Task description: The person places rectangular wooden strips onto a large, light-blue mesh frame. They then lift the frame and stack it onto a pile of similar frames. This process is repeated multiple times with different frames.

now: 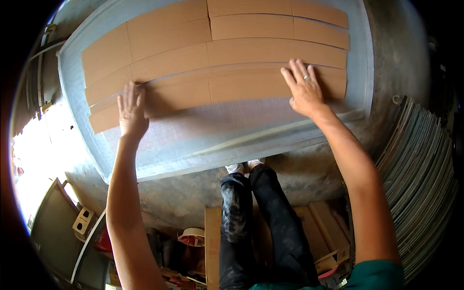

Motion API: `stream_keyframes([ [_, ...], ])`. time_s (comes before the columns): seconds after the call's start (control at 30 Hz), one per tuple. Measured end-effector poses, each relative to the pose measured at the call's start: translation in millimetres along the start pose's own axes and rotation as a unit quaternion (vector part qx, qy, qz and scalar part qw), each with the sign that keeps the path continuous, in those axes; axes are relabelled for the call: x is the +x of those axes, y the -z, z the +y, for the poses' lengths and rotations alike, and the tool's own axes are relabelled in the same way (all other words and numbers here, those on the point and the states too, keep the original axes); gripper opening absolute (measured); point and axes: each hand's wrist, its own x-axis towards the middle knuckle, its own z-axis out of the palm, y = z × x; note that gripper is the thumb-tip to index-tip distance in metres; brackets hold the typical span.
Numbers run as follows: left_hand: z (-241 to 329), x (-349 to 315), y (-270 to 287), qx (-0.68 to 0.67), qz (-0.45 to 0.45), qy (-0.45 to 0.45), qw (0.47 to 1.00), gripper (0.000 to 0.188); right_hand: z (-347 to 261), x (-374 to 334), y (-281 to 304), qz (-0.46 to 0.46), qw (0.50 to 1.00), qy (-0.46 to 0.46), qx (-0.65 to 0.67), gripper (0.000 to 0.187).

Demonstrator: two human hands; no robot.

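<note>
Several flat brown cardboard strips [169, 60] lie in rows, edge to edge, on a pale grey mesh-covered panel [357, 63] in front of me. Narrow gaps show between some rows. At the left end of the nearest cardboard strip [179, 94], my left hand [132, 110] rests with its fingers stretched out. Over the right part of the same strip lies my right hand [304, 89], fingers spread, with a ring on one finger. Neither hand grips anything. Below the strip, a band of bare mesh [217, 123] runs along the panel's near side.
A tall stack of thin grey-green sheets or frames [420, 179] stands at the right. Behind my legs are cardboard boxes [319, 227] and a round red-and-white container [192, 237]. A block with holes [84, 221] sits at the lower left. The panel's near edge is by my feet.
</note>
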Motion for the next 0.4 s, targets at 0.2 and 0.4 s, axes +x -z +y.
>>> stream_keyframes([
  [0.2, 14, -48, 2, -0.002, -0.100, 0.016, 0.995, 0.067, 0, -39, -8, -0.019, 0.999, 0.029, 0.012, 0.062],
  [0.4, -16, -52, -20, 0.036, 0.027, 0.002, 0.999, 0.047, 30, -34, -10, 0.148, 0.984, 0.075, -0.063, 0.033],
])
